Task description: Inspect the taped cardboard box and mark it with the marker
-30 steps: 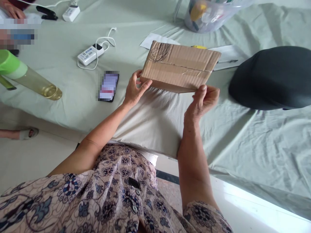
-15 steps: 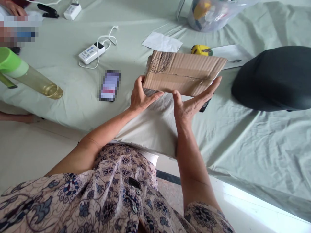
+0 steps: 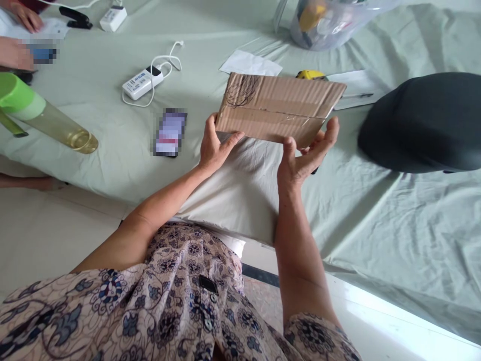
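A flat brown cardboard box [image 3: 278,108], taped along its middle and scribbled on at one corner, is held above the bed between both hands. My left hand [image 3: 215,148] grips its near left corner, thumb on top. My right hand [image 3: 306,158] cups the box from below at its near right edge, thumb up against the side and fingers under it. Beneath the box lies a white pillow [image 3: 240,190] on the pale green sheet [image 3: 376,200].
A phone [image 3: 170,133], a white power bank with its cable [image 3: 142,83], a green-capped bottle [image 3: 45,118], papers [image 3: 250,64], a yellow tape measure [image 3: 308,75], a clear plastic bag [image 3: 326,22] and a black cushion [image 3: 424,120] lie about. Another person's hands [image 3: 17,35] are at the far left.
The box first dropped lower and then rose slightly. My right hand went from pinching the near right corner to cupping the box from underneath. The tape measure came into view.
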`<state>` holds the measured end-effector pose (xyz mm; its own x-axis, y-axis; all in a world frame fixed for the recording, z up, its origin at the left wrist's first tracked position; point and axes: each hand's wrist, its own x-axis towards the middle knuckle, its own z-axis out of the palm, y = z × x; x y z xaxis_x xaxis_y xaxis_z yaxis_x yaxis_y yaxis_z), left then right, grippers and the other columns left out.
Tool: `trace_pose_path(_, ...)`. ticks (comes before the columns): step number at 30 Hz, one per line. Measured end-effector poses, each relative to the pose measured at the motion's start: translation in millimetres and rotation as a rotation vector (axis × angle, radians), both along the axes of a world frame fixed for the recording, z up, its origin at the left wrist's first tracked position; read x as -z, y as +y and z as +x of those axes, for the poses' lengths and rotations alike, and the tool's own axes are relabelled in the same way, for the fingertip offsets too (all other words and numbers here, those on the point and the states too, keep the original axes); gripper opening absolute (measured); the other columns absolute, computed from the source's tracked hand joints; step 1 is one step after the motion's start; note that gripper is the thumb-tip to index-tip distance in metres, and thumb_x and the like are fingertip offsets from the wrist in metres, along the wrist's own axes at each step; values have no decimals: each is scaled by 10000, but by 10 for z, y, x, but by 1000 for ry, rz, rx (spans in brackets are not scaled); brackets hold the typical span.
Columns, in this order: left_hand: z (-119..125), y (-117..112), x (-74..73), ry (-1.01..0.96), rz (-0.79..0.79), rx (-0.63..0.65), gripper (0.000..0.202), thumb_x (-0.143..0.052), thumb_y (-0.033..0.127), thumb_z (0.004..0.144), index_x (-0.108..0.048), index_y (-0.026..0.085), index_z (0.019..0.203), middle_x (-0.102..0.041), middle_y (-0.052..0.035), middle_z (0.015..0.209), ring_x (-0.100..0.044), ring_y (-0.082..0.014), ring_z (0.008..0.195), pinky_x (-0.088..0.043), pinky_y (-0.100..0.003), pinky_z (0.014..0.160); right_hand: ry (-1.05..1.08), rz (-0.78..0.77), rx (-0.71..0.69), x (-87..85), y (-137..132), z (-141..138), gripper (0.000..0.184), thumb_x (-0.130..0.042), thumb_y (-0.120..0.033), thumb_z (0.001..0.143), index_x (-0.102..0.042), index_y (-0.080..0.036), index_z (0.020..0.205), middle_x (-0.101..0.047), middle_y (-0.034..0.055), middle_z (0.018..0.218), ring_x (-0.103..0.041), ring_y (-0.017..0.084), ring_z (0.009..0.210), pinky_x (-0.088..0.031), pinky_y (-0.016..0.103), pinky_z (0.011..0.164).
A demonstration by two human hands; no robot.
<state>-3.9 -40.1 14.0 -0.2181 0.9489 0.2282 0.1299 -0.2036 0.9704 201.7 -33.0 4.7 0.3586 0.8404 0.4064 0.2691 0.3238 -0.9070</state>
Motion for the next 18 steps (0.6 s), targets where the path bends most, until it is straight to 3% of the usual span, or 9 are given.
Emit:
trace_pose_path(6, -22, -17, -24, 3, 25, -29, 757, -702, 668, 891, -425, 336, 1512, -492, -79, 1582, -383, -303, 1534, -384, -450, 1228, -7, 209, 100, 48, 35, 14, 563, -538, -663, 932, -524, -312, 1372, -580, 37, 1068, -649, 235, 1029, -577, 486, 918)
trace_pose_path(10, -56, 9, -24, 0, 52, -52, 720, -629, 715, 917, -473, 312, 1493, -547, -87, 1512, -407, -300, 1520, -398, -427, 1212, -36, 166, 117, 23, 46, 36, 534, -430, -682, 977, -558, -311, 1339, -584, 71, 1145, -646, 266, 1123, -588, 495, 915)
trace_pose_path(13, -103, 75, 13, 14, 118, -94, 687, -546, 762, 935, -545, 281, 1425, -604, -101, 1420, -509, -300, 1424, -431, -418, 1177, -57, 229, 126, 15, 50, 73, 566, -400, -722, 976, -582, -281, 1281, -583, 78, 1139, -645, 264, 1072, -584, 503, 918)
trace_pose_path(18, -211, 271, 199, 109, 237, -162, 688, -411, 858, 922, -637, 269, 1196, -698, -90, 1179, -664, -261, 1173, -523, -415, 1083, -79, 162, 142, 73, 100, 135, 599, -355, -725, 991, -577, -230, 1245, -576, 92, 1125, -637, 245, 999, -584, 431, 809)
